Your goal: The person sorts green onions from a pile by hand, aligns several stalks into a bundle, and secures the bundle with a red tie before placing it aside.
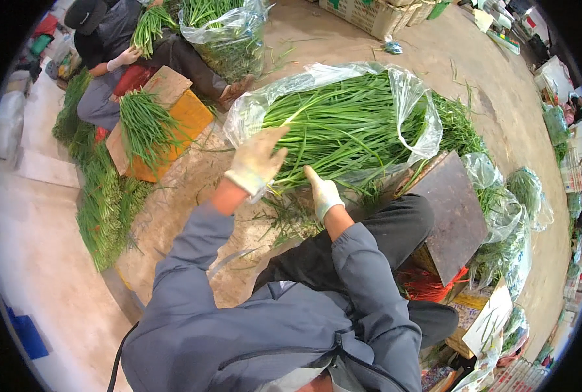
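Hidden from above: the palms of both gloved hands. Over the left end of the green stalks (350, 124), just above mid-frame, a left hand (255, 160) with fingers wide and thumb apart; cannot tell whether touching any stalk. By the lower edge of the same stalks, a right hand (324, 195) with one digit pointing up and the other fingers mostly out of sight; cannot tell about any grip there. Around the stalks, an open clear plastic bag (330, 77), with crumpled film over part of the right end. At the upper left, a co-worker (108, 39) beneath a dark cap, partly cut off by the dark round rim. Along the far right, small, bent shapes, too blurred to name.

Close below the bag, dark trousered legs (350, 242); close to the right, a dark brown board (451, 215). More open room above and to the upper right, over bare floor (493, 85) with scattered green scraps. To the left, past a strip of floor, an orange-sided box (186, 127) under a bunch of greens (146, 124), then a long heap of greens (105, 209). At the top, a pale crate (356, 16).
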`<state>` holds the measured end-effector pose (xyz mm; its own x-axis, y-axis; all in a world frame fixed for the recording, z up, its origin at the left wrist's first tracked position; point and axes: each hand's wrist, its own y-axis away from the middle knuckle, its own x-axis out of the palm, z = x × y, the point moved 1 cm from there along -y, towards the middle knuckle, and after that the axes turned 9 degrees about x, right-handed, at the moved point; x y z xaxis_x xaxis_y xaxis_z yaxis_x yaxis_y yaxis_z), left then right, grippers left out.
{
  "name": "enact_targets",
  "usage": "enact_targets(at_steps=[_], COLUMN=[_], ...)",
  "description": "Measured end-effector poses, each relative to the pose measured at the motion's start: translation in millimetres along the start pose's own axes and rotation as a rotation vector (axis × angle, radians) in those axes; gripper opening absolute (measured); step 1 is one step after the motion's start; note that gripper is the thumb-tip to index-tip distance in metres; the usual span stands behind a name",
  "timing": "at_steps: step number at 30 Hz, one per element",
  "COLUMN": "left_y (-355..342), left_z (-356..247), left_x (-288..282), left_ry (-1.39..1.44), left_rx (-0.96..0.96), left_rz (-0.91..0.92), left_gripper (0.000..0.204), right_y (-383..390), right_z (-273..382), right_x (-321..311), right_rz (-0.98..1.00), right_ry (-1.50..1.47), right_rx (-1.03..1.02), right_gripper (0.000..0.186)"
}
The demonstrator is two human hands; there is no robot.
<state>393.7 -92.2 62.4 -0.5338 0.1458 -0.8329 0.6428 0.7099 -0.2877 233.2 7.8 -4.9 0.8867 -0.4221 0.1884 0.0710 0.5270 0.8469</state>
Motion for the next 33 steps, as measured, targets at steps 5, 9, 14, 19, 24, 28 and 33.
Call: enact_targets(at_steps=[5, 9, 14, 19, 24, 28, 33], left_y=[-73, -80, -49, -38, -69, -87, -94], left_z=[33, 53, 60, 47, 64, 77, 40], left_x=[33, 27, 19, 14, 5, 2, -20], left_ry=[-0.283, -0.121, -0.169, -0.24, -0.346, -0.301, -0.414], left_rx=[-0.078, -0.102, 0.017, -0.003, -0.062, 0.017, -0.109], left_rz=[0.221, 0.033, 0.041, 0.319, 0.593, 0.617, 0.471], left_gripper=[0.04, 0.024, 0.035, 0.102, 0.118, 0.104, 0.056], right_y=[-31, -21, -26, -35, -22, -27, -7], right_z=[-8, -10, -22, -26, -22, -20, -8], right_x=[-21, -28, -11, -13, -7, -9, -6], right_rz=[-0.048, 0.048, 0.234, 0.267, 0.246, 0.281, 0.226], right_ry=[-0.164, -0.406, -0.664, -0.636, -0.564, -0.537, -0.477], right_rx=[-0.284, -0.313, -0.22, -0.176, -0.169, -0.194, -0.298], right_gripper=[0.028, 0.02, 0.016, 0.015, 0.019, 0.02, 0.023])
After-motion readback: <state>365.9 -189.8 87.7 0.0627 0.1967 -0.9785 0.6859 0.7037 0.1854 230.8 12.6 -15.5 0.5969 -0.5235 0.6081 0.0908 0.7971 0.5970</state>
